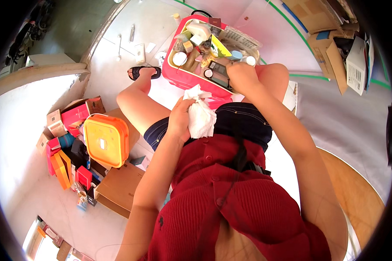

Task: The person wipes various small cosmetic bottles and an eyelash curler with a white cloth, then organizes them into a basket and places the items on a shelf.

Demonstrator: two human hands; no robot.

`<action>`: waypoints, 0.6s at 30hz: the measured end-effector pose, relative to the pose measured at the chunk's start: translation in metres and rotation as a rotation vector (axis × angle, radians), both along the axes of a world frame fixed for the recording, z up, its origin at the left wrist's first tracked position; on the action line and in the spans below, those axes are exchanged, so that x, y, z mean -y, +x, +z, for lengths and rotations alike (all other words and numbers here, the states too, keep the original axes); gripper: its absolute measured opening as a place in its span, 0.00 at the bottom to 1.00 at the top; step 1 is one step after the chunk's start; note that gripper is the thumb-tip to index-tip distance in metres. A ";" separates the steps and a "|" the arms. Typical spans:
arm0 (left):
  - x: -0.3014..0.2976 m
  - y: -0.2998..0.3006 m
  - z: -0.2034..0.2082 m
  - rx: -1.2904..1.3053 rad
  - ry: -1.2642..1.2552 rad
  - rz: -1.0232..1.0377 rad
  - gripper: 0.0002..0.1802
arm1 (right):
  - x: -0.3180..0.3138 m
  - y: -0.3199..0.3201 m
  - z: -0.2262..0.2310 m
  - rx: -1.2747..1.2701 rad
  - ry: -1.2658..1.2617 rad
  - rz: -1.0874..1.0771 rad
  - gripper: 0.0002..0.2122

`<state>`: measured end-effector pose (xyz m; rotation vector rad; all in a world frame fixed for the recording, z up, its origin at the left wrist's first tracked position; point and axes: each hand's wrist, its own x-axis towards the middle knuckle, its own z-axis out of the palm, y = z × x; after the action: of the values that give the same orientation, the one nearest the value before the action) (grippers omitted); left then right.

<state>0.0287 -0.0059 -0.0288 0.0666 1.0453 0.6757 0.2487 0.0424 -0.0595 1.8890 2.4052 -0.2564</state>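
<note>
My left hand [180, 116] is closed around a crumpled white tissue [201, 118] just above my lap. In front of me, between my legs, stands a red plastic bin [185, 82] packed with small bottles, jars and boxes. Over its near right side is my right hand [243, 77], fingers curled down and mostly hidden from view. What they grip I cannot make out. Closest to them lie a dark flat case [217, 67] and a white-lidded jar [250, 61]. A yellow-and-black packet [219, 47] and a round white lid [180, 58] also show among the contents.
To my left, an orange lidded bucket [104, 139] stands beside a pile of small boxes and a brown cardboard box [119, 187]. Beyond my foot, a white rectangular item [139, 53] and slender tools lie on the floor. Opened cardboard boxes [326, 52] stand at the far right.
</note>
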 end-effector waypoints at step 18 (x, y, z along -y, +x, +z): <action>0.003 -0.010 -0.015 -0.003 -0.034 -0.006 0.15 | 0.015 0.011 0.024 -0.329 0.080 -0.105 0.08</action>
<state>0.0184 -0.0090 -0.0442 0.0409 1.0592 0.6524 0.2593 0.0275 -0.0354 2.1628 2.5507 -0.5234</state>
